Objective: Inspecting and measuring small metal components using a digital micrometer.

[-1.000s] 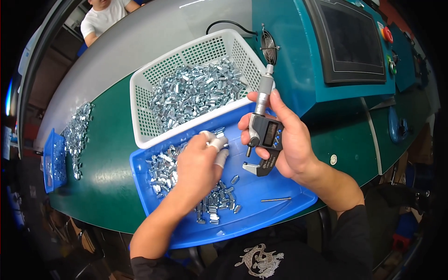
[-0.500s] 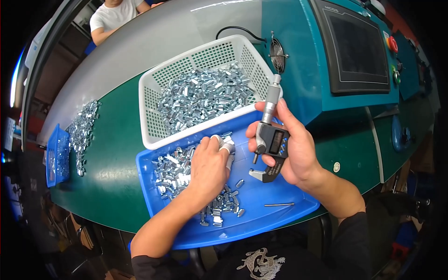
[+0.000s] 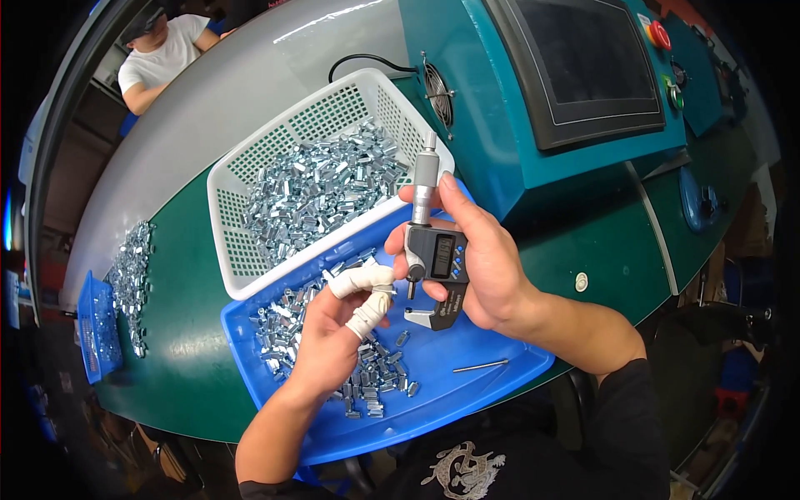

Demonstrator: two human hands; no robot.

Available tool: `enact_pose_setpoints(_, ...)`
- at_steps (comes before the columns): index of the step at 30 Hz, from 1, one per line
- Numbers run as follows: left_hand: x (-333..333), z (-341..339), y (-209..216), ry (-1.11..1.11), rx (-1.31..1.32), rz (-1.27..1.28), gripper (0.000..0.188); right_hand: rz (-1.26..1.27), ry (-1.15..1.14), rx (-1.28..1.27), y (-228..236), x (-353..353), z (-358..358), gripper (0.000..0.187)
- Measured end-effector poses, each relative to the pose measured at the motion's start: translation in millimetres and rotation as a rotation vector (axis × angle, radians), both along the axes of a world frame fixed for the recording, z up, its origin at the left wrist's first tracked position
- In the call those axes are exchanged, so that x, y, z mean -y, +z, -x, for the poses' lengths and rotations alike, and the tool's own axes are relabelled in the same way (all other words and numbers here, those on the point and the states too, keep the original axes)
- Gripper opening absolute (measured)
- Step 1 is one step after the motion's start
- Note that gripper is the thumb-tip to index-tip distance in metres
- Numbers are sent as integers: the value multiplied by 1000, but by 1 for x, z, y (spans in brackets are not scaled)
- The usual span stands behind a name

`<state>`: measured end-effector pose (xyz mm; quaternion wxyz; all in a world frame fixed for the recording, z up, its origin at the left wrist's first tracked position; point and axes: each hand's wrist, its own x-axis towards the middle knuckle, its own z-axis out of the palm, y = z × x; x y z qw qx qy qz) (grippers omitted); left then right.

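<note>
My right hand (image 3: 492, 271) grips a digital micrometer (image 3: 442, 254) with a dark frame, silver thimble and small display, held upright over the blue tray (image 3: 492, 375). The micrometer's jaw gap faces my left hand (image 3: 337, 321). White covers wrap the left thumb and forefinger, which pinch together beside the gap; a bright sliver shows between the tips, too small to name. Beneath the left hand, many small silver hex-shaped metal pieces (image 3: 371, 387) lie in the tray. A thin metal rod (image 3: 481, 366) rests on the tray's right side.
Behind the tray, a white perforated basket (image 3: 218, 229) holds a heap of similar pieces. More lie piled on the green table (image 3: 187, 333) by a small blue bin (image 3: 102, 325) at left. A teal machine with a dark screen (image 3: 587, 54) stands at right. A person in white (image 3: 171, 54) sits across.
My left hand has lifted from the metal pieces and come up beside the micrometer, its fingers pinched. The whole view has shifted, so the tray and machine appear further left.
</note>
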<state>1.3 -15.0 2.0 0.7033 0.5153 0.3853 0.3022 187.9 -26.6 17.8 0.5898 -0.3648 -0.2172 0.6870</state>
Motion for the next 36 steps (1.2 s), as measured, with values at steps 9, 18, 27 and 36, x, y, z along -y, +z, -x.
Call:
enact_pose_setpoints(9, 3, -2, 5, -54, 82, 98, 22, -10, -5, -15, 0, 0, -1, 54)
enact_pose_setpoints(18, 1, 2, 9, -100, 22, 99, 20, -21, 33, -10, 2, 0, 0, 53)
enact_pose_setpoints(27, 0, 2, 8, -121, -11, 141, 21, -5, 18, 11, 2, 0, 1, 40)
enact_pose_setpoints(36, 0, 3, 7, -98, 50, 136, 22, 2, 20, -9, 2, -1, 0, 41)
